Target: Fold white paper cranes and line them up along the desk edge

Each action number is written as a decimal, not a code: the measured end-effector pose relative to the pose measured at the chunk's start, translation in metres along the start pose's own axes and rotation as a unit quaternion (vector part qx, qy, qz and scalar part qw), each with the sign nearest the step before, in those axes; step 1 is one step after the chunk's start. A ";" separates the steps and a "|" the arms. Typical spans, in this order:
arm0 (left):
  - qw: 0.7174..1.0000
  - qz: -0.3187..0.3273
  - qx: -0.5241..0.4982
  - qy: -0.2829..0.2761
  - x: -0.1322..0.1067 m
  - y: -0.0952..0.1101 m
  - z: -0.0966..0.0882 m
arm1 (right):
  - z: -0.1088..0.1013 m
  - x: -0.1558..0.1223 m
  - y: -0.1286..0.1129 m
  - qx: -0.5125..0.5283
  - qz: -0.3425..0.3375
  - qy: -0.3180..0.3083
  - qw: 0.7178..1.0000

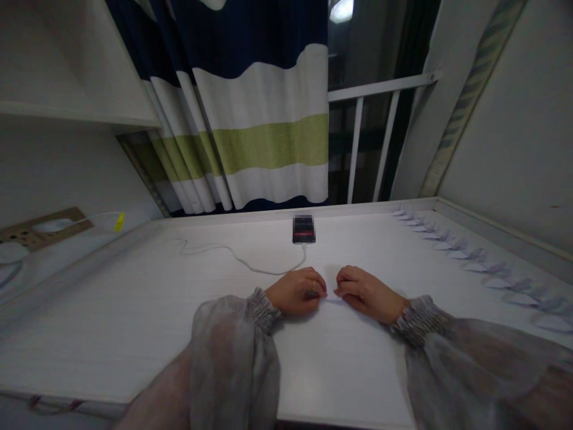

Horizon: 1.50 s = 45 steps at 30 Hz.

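My left hand (pixel 298 291) and my right hand (pixel 364 292) rest close together on the white desk (pixel 134 310), fingers curled and pressed down. Between their fingertips lies a small pale sheet of paper (pixel 332 282), pinched at both sides and partly hidden by the fingers. A ring shows on my left hand. Both arms wear sheer grey sleeves with gathered cuffs.
A phone (pixel 304 229) lies near the desk's far edge with a white cable (pixel 233 254) running left toward a wall socket (pixel 40 230). A row of several small folded paper shapes (pixel 465 254) lines the right edge. A striped curtain (pixel 264 137) and a white railing stand behind.
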State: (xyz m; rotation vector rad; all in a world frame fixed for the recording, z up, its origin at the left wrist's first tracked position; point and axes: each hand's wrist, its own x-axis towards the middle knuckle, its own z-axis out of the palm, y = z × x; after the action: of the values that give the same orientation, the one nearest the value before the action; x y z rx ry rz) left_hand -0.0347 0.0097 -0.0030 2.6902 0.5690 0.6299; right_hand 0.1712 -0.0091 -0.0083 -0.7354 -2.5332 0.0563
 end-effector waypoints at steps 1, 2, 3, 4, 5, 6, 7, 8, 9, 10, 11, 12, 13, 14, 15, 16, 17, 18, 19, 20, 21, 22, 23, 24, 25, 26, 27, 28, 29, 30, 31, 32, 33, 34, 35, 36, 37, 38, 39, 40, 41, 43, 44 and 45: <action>1.000 -0.005 -0.018 -0.013 0.000 -0.001 0.000 | 0.000 0.000 0.000 0.011 -0.002 -0.013 1.000; 0.999 -0.017 -0.041 -0.022 0.000 -0.001 -0.001 | -0.001 -0.001 0.000 0.020 -0.001 -0.024 0.999; 0.997 -0.037 -0.064 -0.023 0.000 -0.002 -0.001 | -0.001 -0.001 0.000 0.027 0.001 -0.034 0.999; 0.994 -0.063 -0.085 -0.019 0.001 -0.003 0.000 | -0.002 -0.002 0.000 0.030 0.004 -0.044 0.999; 0.991 -0.091 -0.101 -0.010 0.001 -0.003 0.000 | -0.003 -0.002 0.000 0.030 0.008 -0.054 0.998; 0.987 -0.116 -0.111 -0.002 0.002 -0.004 0.001 | -0.003 -0.002 -0.001 0.030 0.011 -0.063 0.998; 0.984 -0.136 -0.117 0.006 0.002 -0.004 0.002 | -0.004 -0.002 -0.001 0.029 0.014 -0.070 0.997; 0.981 -0.150 -0.119 0.011 0.003 -0.005 0.002 | -0.004 -0.002 -0.001 0.031 0.017 -0.076 0.997; 0.980 -0.159 -0.117 0.013 0.003 -0.005 0.003 | -0.004 -0.002 -0.001 0.036 0.019 -0.079 0.996; 0.980 -0.164 -0.115 0.012 0.004 -0.005 0.004 | -0.004 -0.002 -0.001 0.042 0.021 -0.080 0.996; 0.980 -0.166 -0.113 0.011 0.004 -0.005 0.004 | -0.005 -0.002 -0.002 0.050 0.024 -0.080 0.995; 0.980 -0.167 -0.110 0.011 0.005 -0.005 0.004 | -0.005 -0.002 -0.002 0.058 0.028 -0.080 0.995; 0.980 -0.164 -0.109 0.008 0.005 -0.005 0.004 | -0.005 -0.002 -0.001 0.066 0.031 -0.081 0.994; 0.982 -0.157 -0.107 0.004 0.005 -0.005 0.004 | -0.005 -0.002 -0.001 0.073 0.034 -0.082 0.993; 0.984 -0.146 -0.105 0.001 0.005 -0.006 0.004 | -0.005 -0.002 -0.001 0.078 0.036 -0.082 0.993; 0.986 -0.135 -0.102 -0.002 0.005 -0.006 0.004 | -0.006 -0.002 -0.002 0.082 0.038 -0.084 0.992; 0.988 -0.124 -0.097 -0.004 0.005 -0.007 0.003 | -0.006 -0.002 -0.002 0.084 0.040 -0.084 0.992; 0.989 -0.115 -0.093 -0.008 0.005 -0.007 0.003 | -0.006 -0.001 -0.002 0.085 0.042 -0.085 0.992; 0.990 -0.111 -0.089 -0.010 0.005 -0.007 0.003 | -0.006 -0.001 -0.002 0.085 0.046 -0.086 0.992; 0.990 -0.111 -0.086 -0.011 0.005 -0.008 0.003 | -0.006 0.000 -0.002 0.085 0.050 -0.087 0.991; 0.990 -0.112 -0.082 -0.013 0.005 -0.008 0.003 | -0.006 0.000 -0.003 0.083 0.055 -0.087 0.991; 0.990 -0.113 -0.080 -0.014 0.005 -0.008 0.004 | -0.006 0.001 -0.003 0.081 0.058 -0.086 0.991; 0.990 -0.113 -0.078 -0.016 0.005 -0.008 0.004 | -0.006 0.001 -0.004 0.080 0.061 -0.085 0.991; 0.991 -0.112 -0.077 -0.017 0.006 -0.008 0.004 | -0.006 0.002 -0.004 0.079 0.062 -0.085 0.991; 0.991 -0.109 -0.076 -0.019 0.006 -0.009 0.005 | -0.006 0.002 -0.004 0.080 0.062 -0.085 0.991; 0.992 -0.105 -0.074 -0.020 0.006 -0.009 0.005 | -0.006 0.002 -0.004 0.083 0.061 -0.086 0.991; 0.992 -0.101 -0.072 -0.021 0.006 -0.010 0.005 | -0.006 0.002 -0.004 0.087 0.059 -0.088 0.991; 0.992 -0.099 -0.073 -0.021 0.006 -0.010 0.005 | -0.006 0.002 -0.004 0.092 0.058 -0.089 0.990; 0.992 -0.099 -0.076 -0.019 0.006 -0.011 0.005 | -0.006 0.002 -0.004 0.097 0.057 -0.090 0.989; 0.991 -0.102 -0.081 -0.017 0.006 -0.011 0.005 | -0.006 0.001 -0.003 0.103 0.057 -0.091 0.989; 0.990 -0.105 -0.089 -0.015 0.006 -0.012 0.004 | -0.007 0.001 -0.003 0.109 0.059 -0.091 0.988; 0.989 -0.109 -0.097 -0.015 0.006 -0.012 0.004 | -0.007 0.001 -0.002 0.116 0.060 -0.091 0.987; 0.988 -0.113 -0.105 -0.018 0.005 -0.013 0.003 | -0.008 0.001 -0.001 0.123 0.062 -0.092 0.986; 0.987 -0.116 -0.110 -0.023 0.005 -0.013 0.002 | -0.008 0.000 -0.001 0.129 0.063 -0.093 0.985; 0.986 -0.119 -0.113 -0.030 0.005 -0.014 0.001 | -0.008 0.000 0.000 0.136 0.065 -0.095 0.984; 0.985 -0.121 -0.115 -0.039 0.005 -0.014 0.001 | -0.007 0.000 0.001 0.142 0.068 -0.094 0.983; 0.984 -0.124 -0.115 -0.047 0.006 -0.014 0.000 | -0.007 -0.001 0.001 0.149 0.073 -0.094 0.982; 0.984 -0.128 -0.114 -0.055 0.006 -0.014 0.000 | -0.006 -0.001 0.002 0.155 0.081 -0.091 0.980; 0.983 -0.131 -0.114 -0.061 0.006 -0.014 -0.001 | -0.005 0.000 0.002 0.162 0.093 -0.087 0.979; 0.982 -0.134 -0.115 -0.065 0.006 -0.015 -0.001 | -0.004 0.000 0.001 0.167 0.107 -0.082 0.977; 0.981 -0.137 -0.117 -0.069 0.006 -0.015 -0.002 | -0.003 0.001 0.001 0.171 0.124 -0.077 0.974; 0.979 -0.143 -0.124 -0.076 0.006 -0.015 -0.003 | 0.000 0.003 0.000 0.177 0.158 -0.067 0.969; 0.978 -0.144 -0.129 -0.079 0.006 -0.015 -0.004 | 0.001 0.004 0.000 0.179 0.172 -0.062 0.967; 0.977 -0.144 -0.133 -0.081 0.006 -0.015 -0.004 | 0.002 0.005 0.000 0.182 0.182 -0.058 0.965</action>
State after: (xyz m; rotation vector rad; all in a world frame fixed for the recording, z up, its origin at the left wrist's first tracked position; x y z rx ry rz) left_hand -0.0359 0.0265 -0.0029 2.3235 0.7544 0.3740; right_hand 0.1663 -0.0064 -0.0075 -1.0542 -2.3594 0.6869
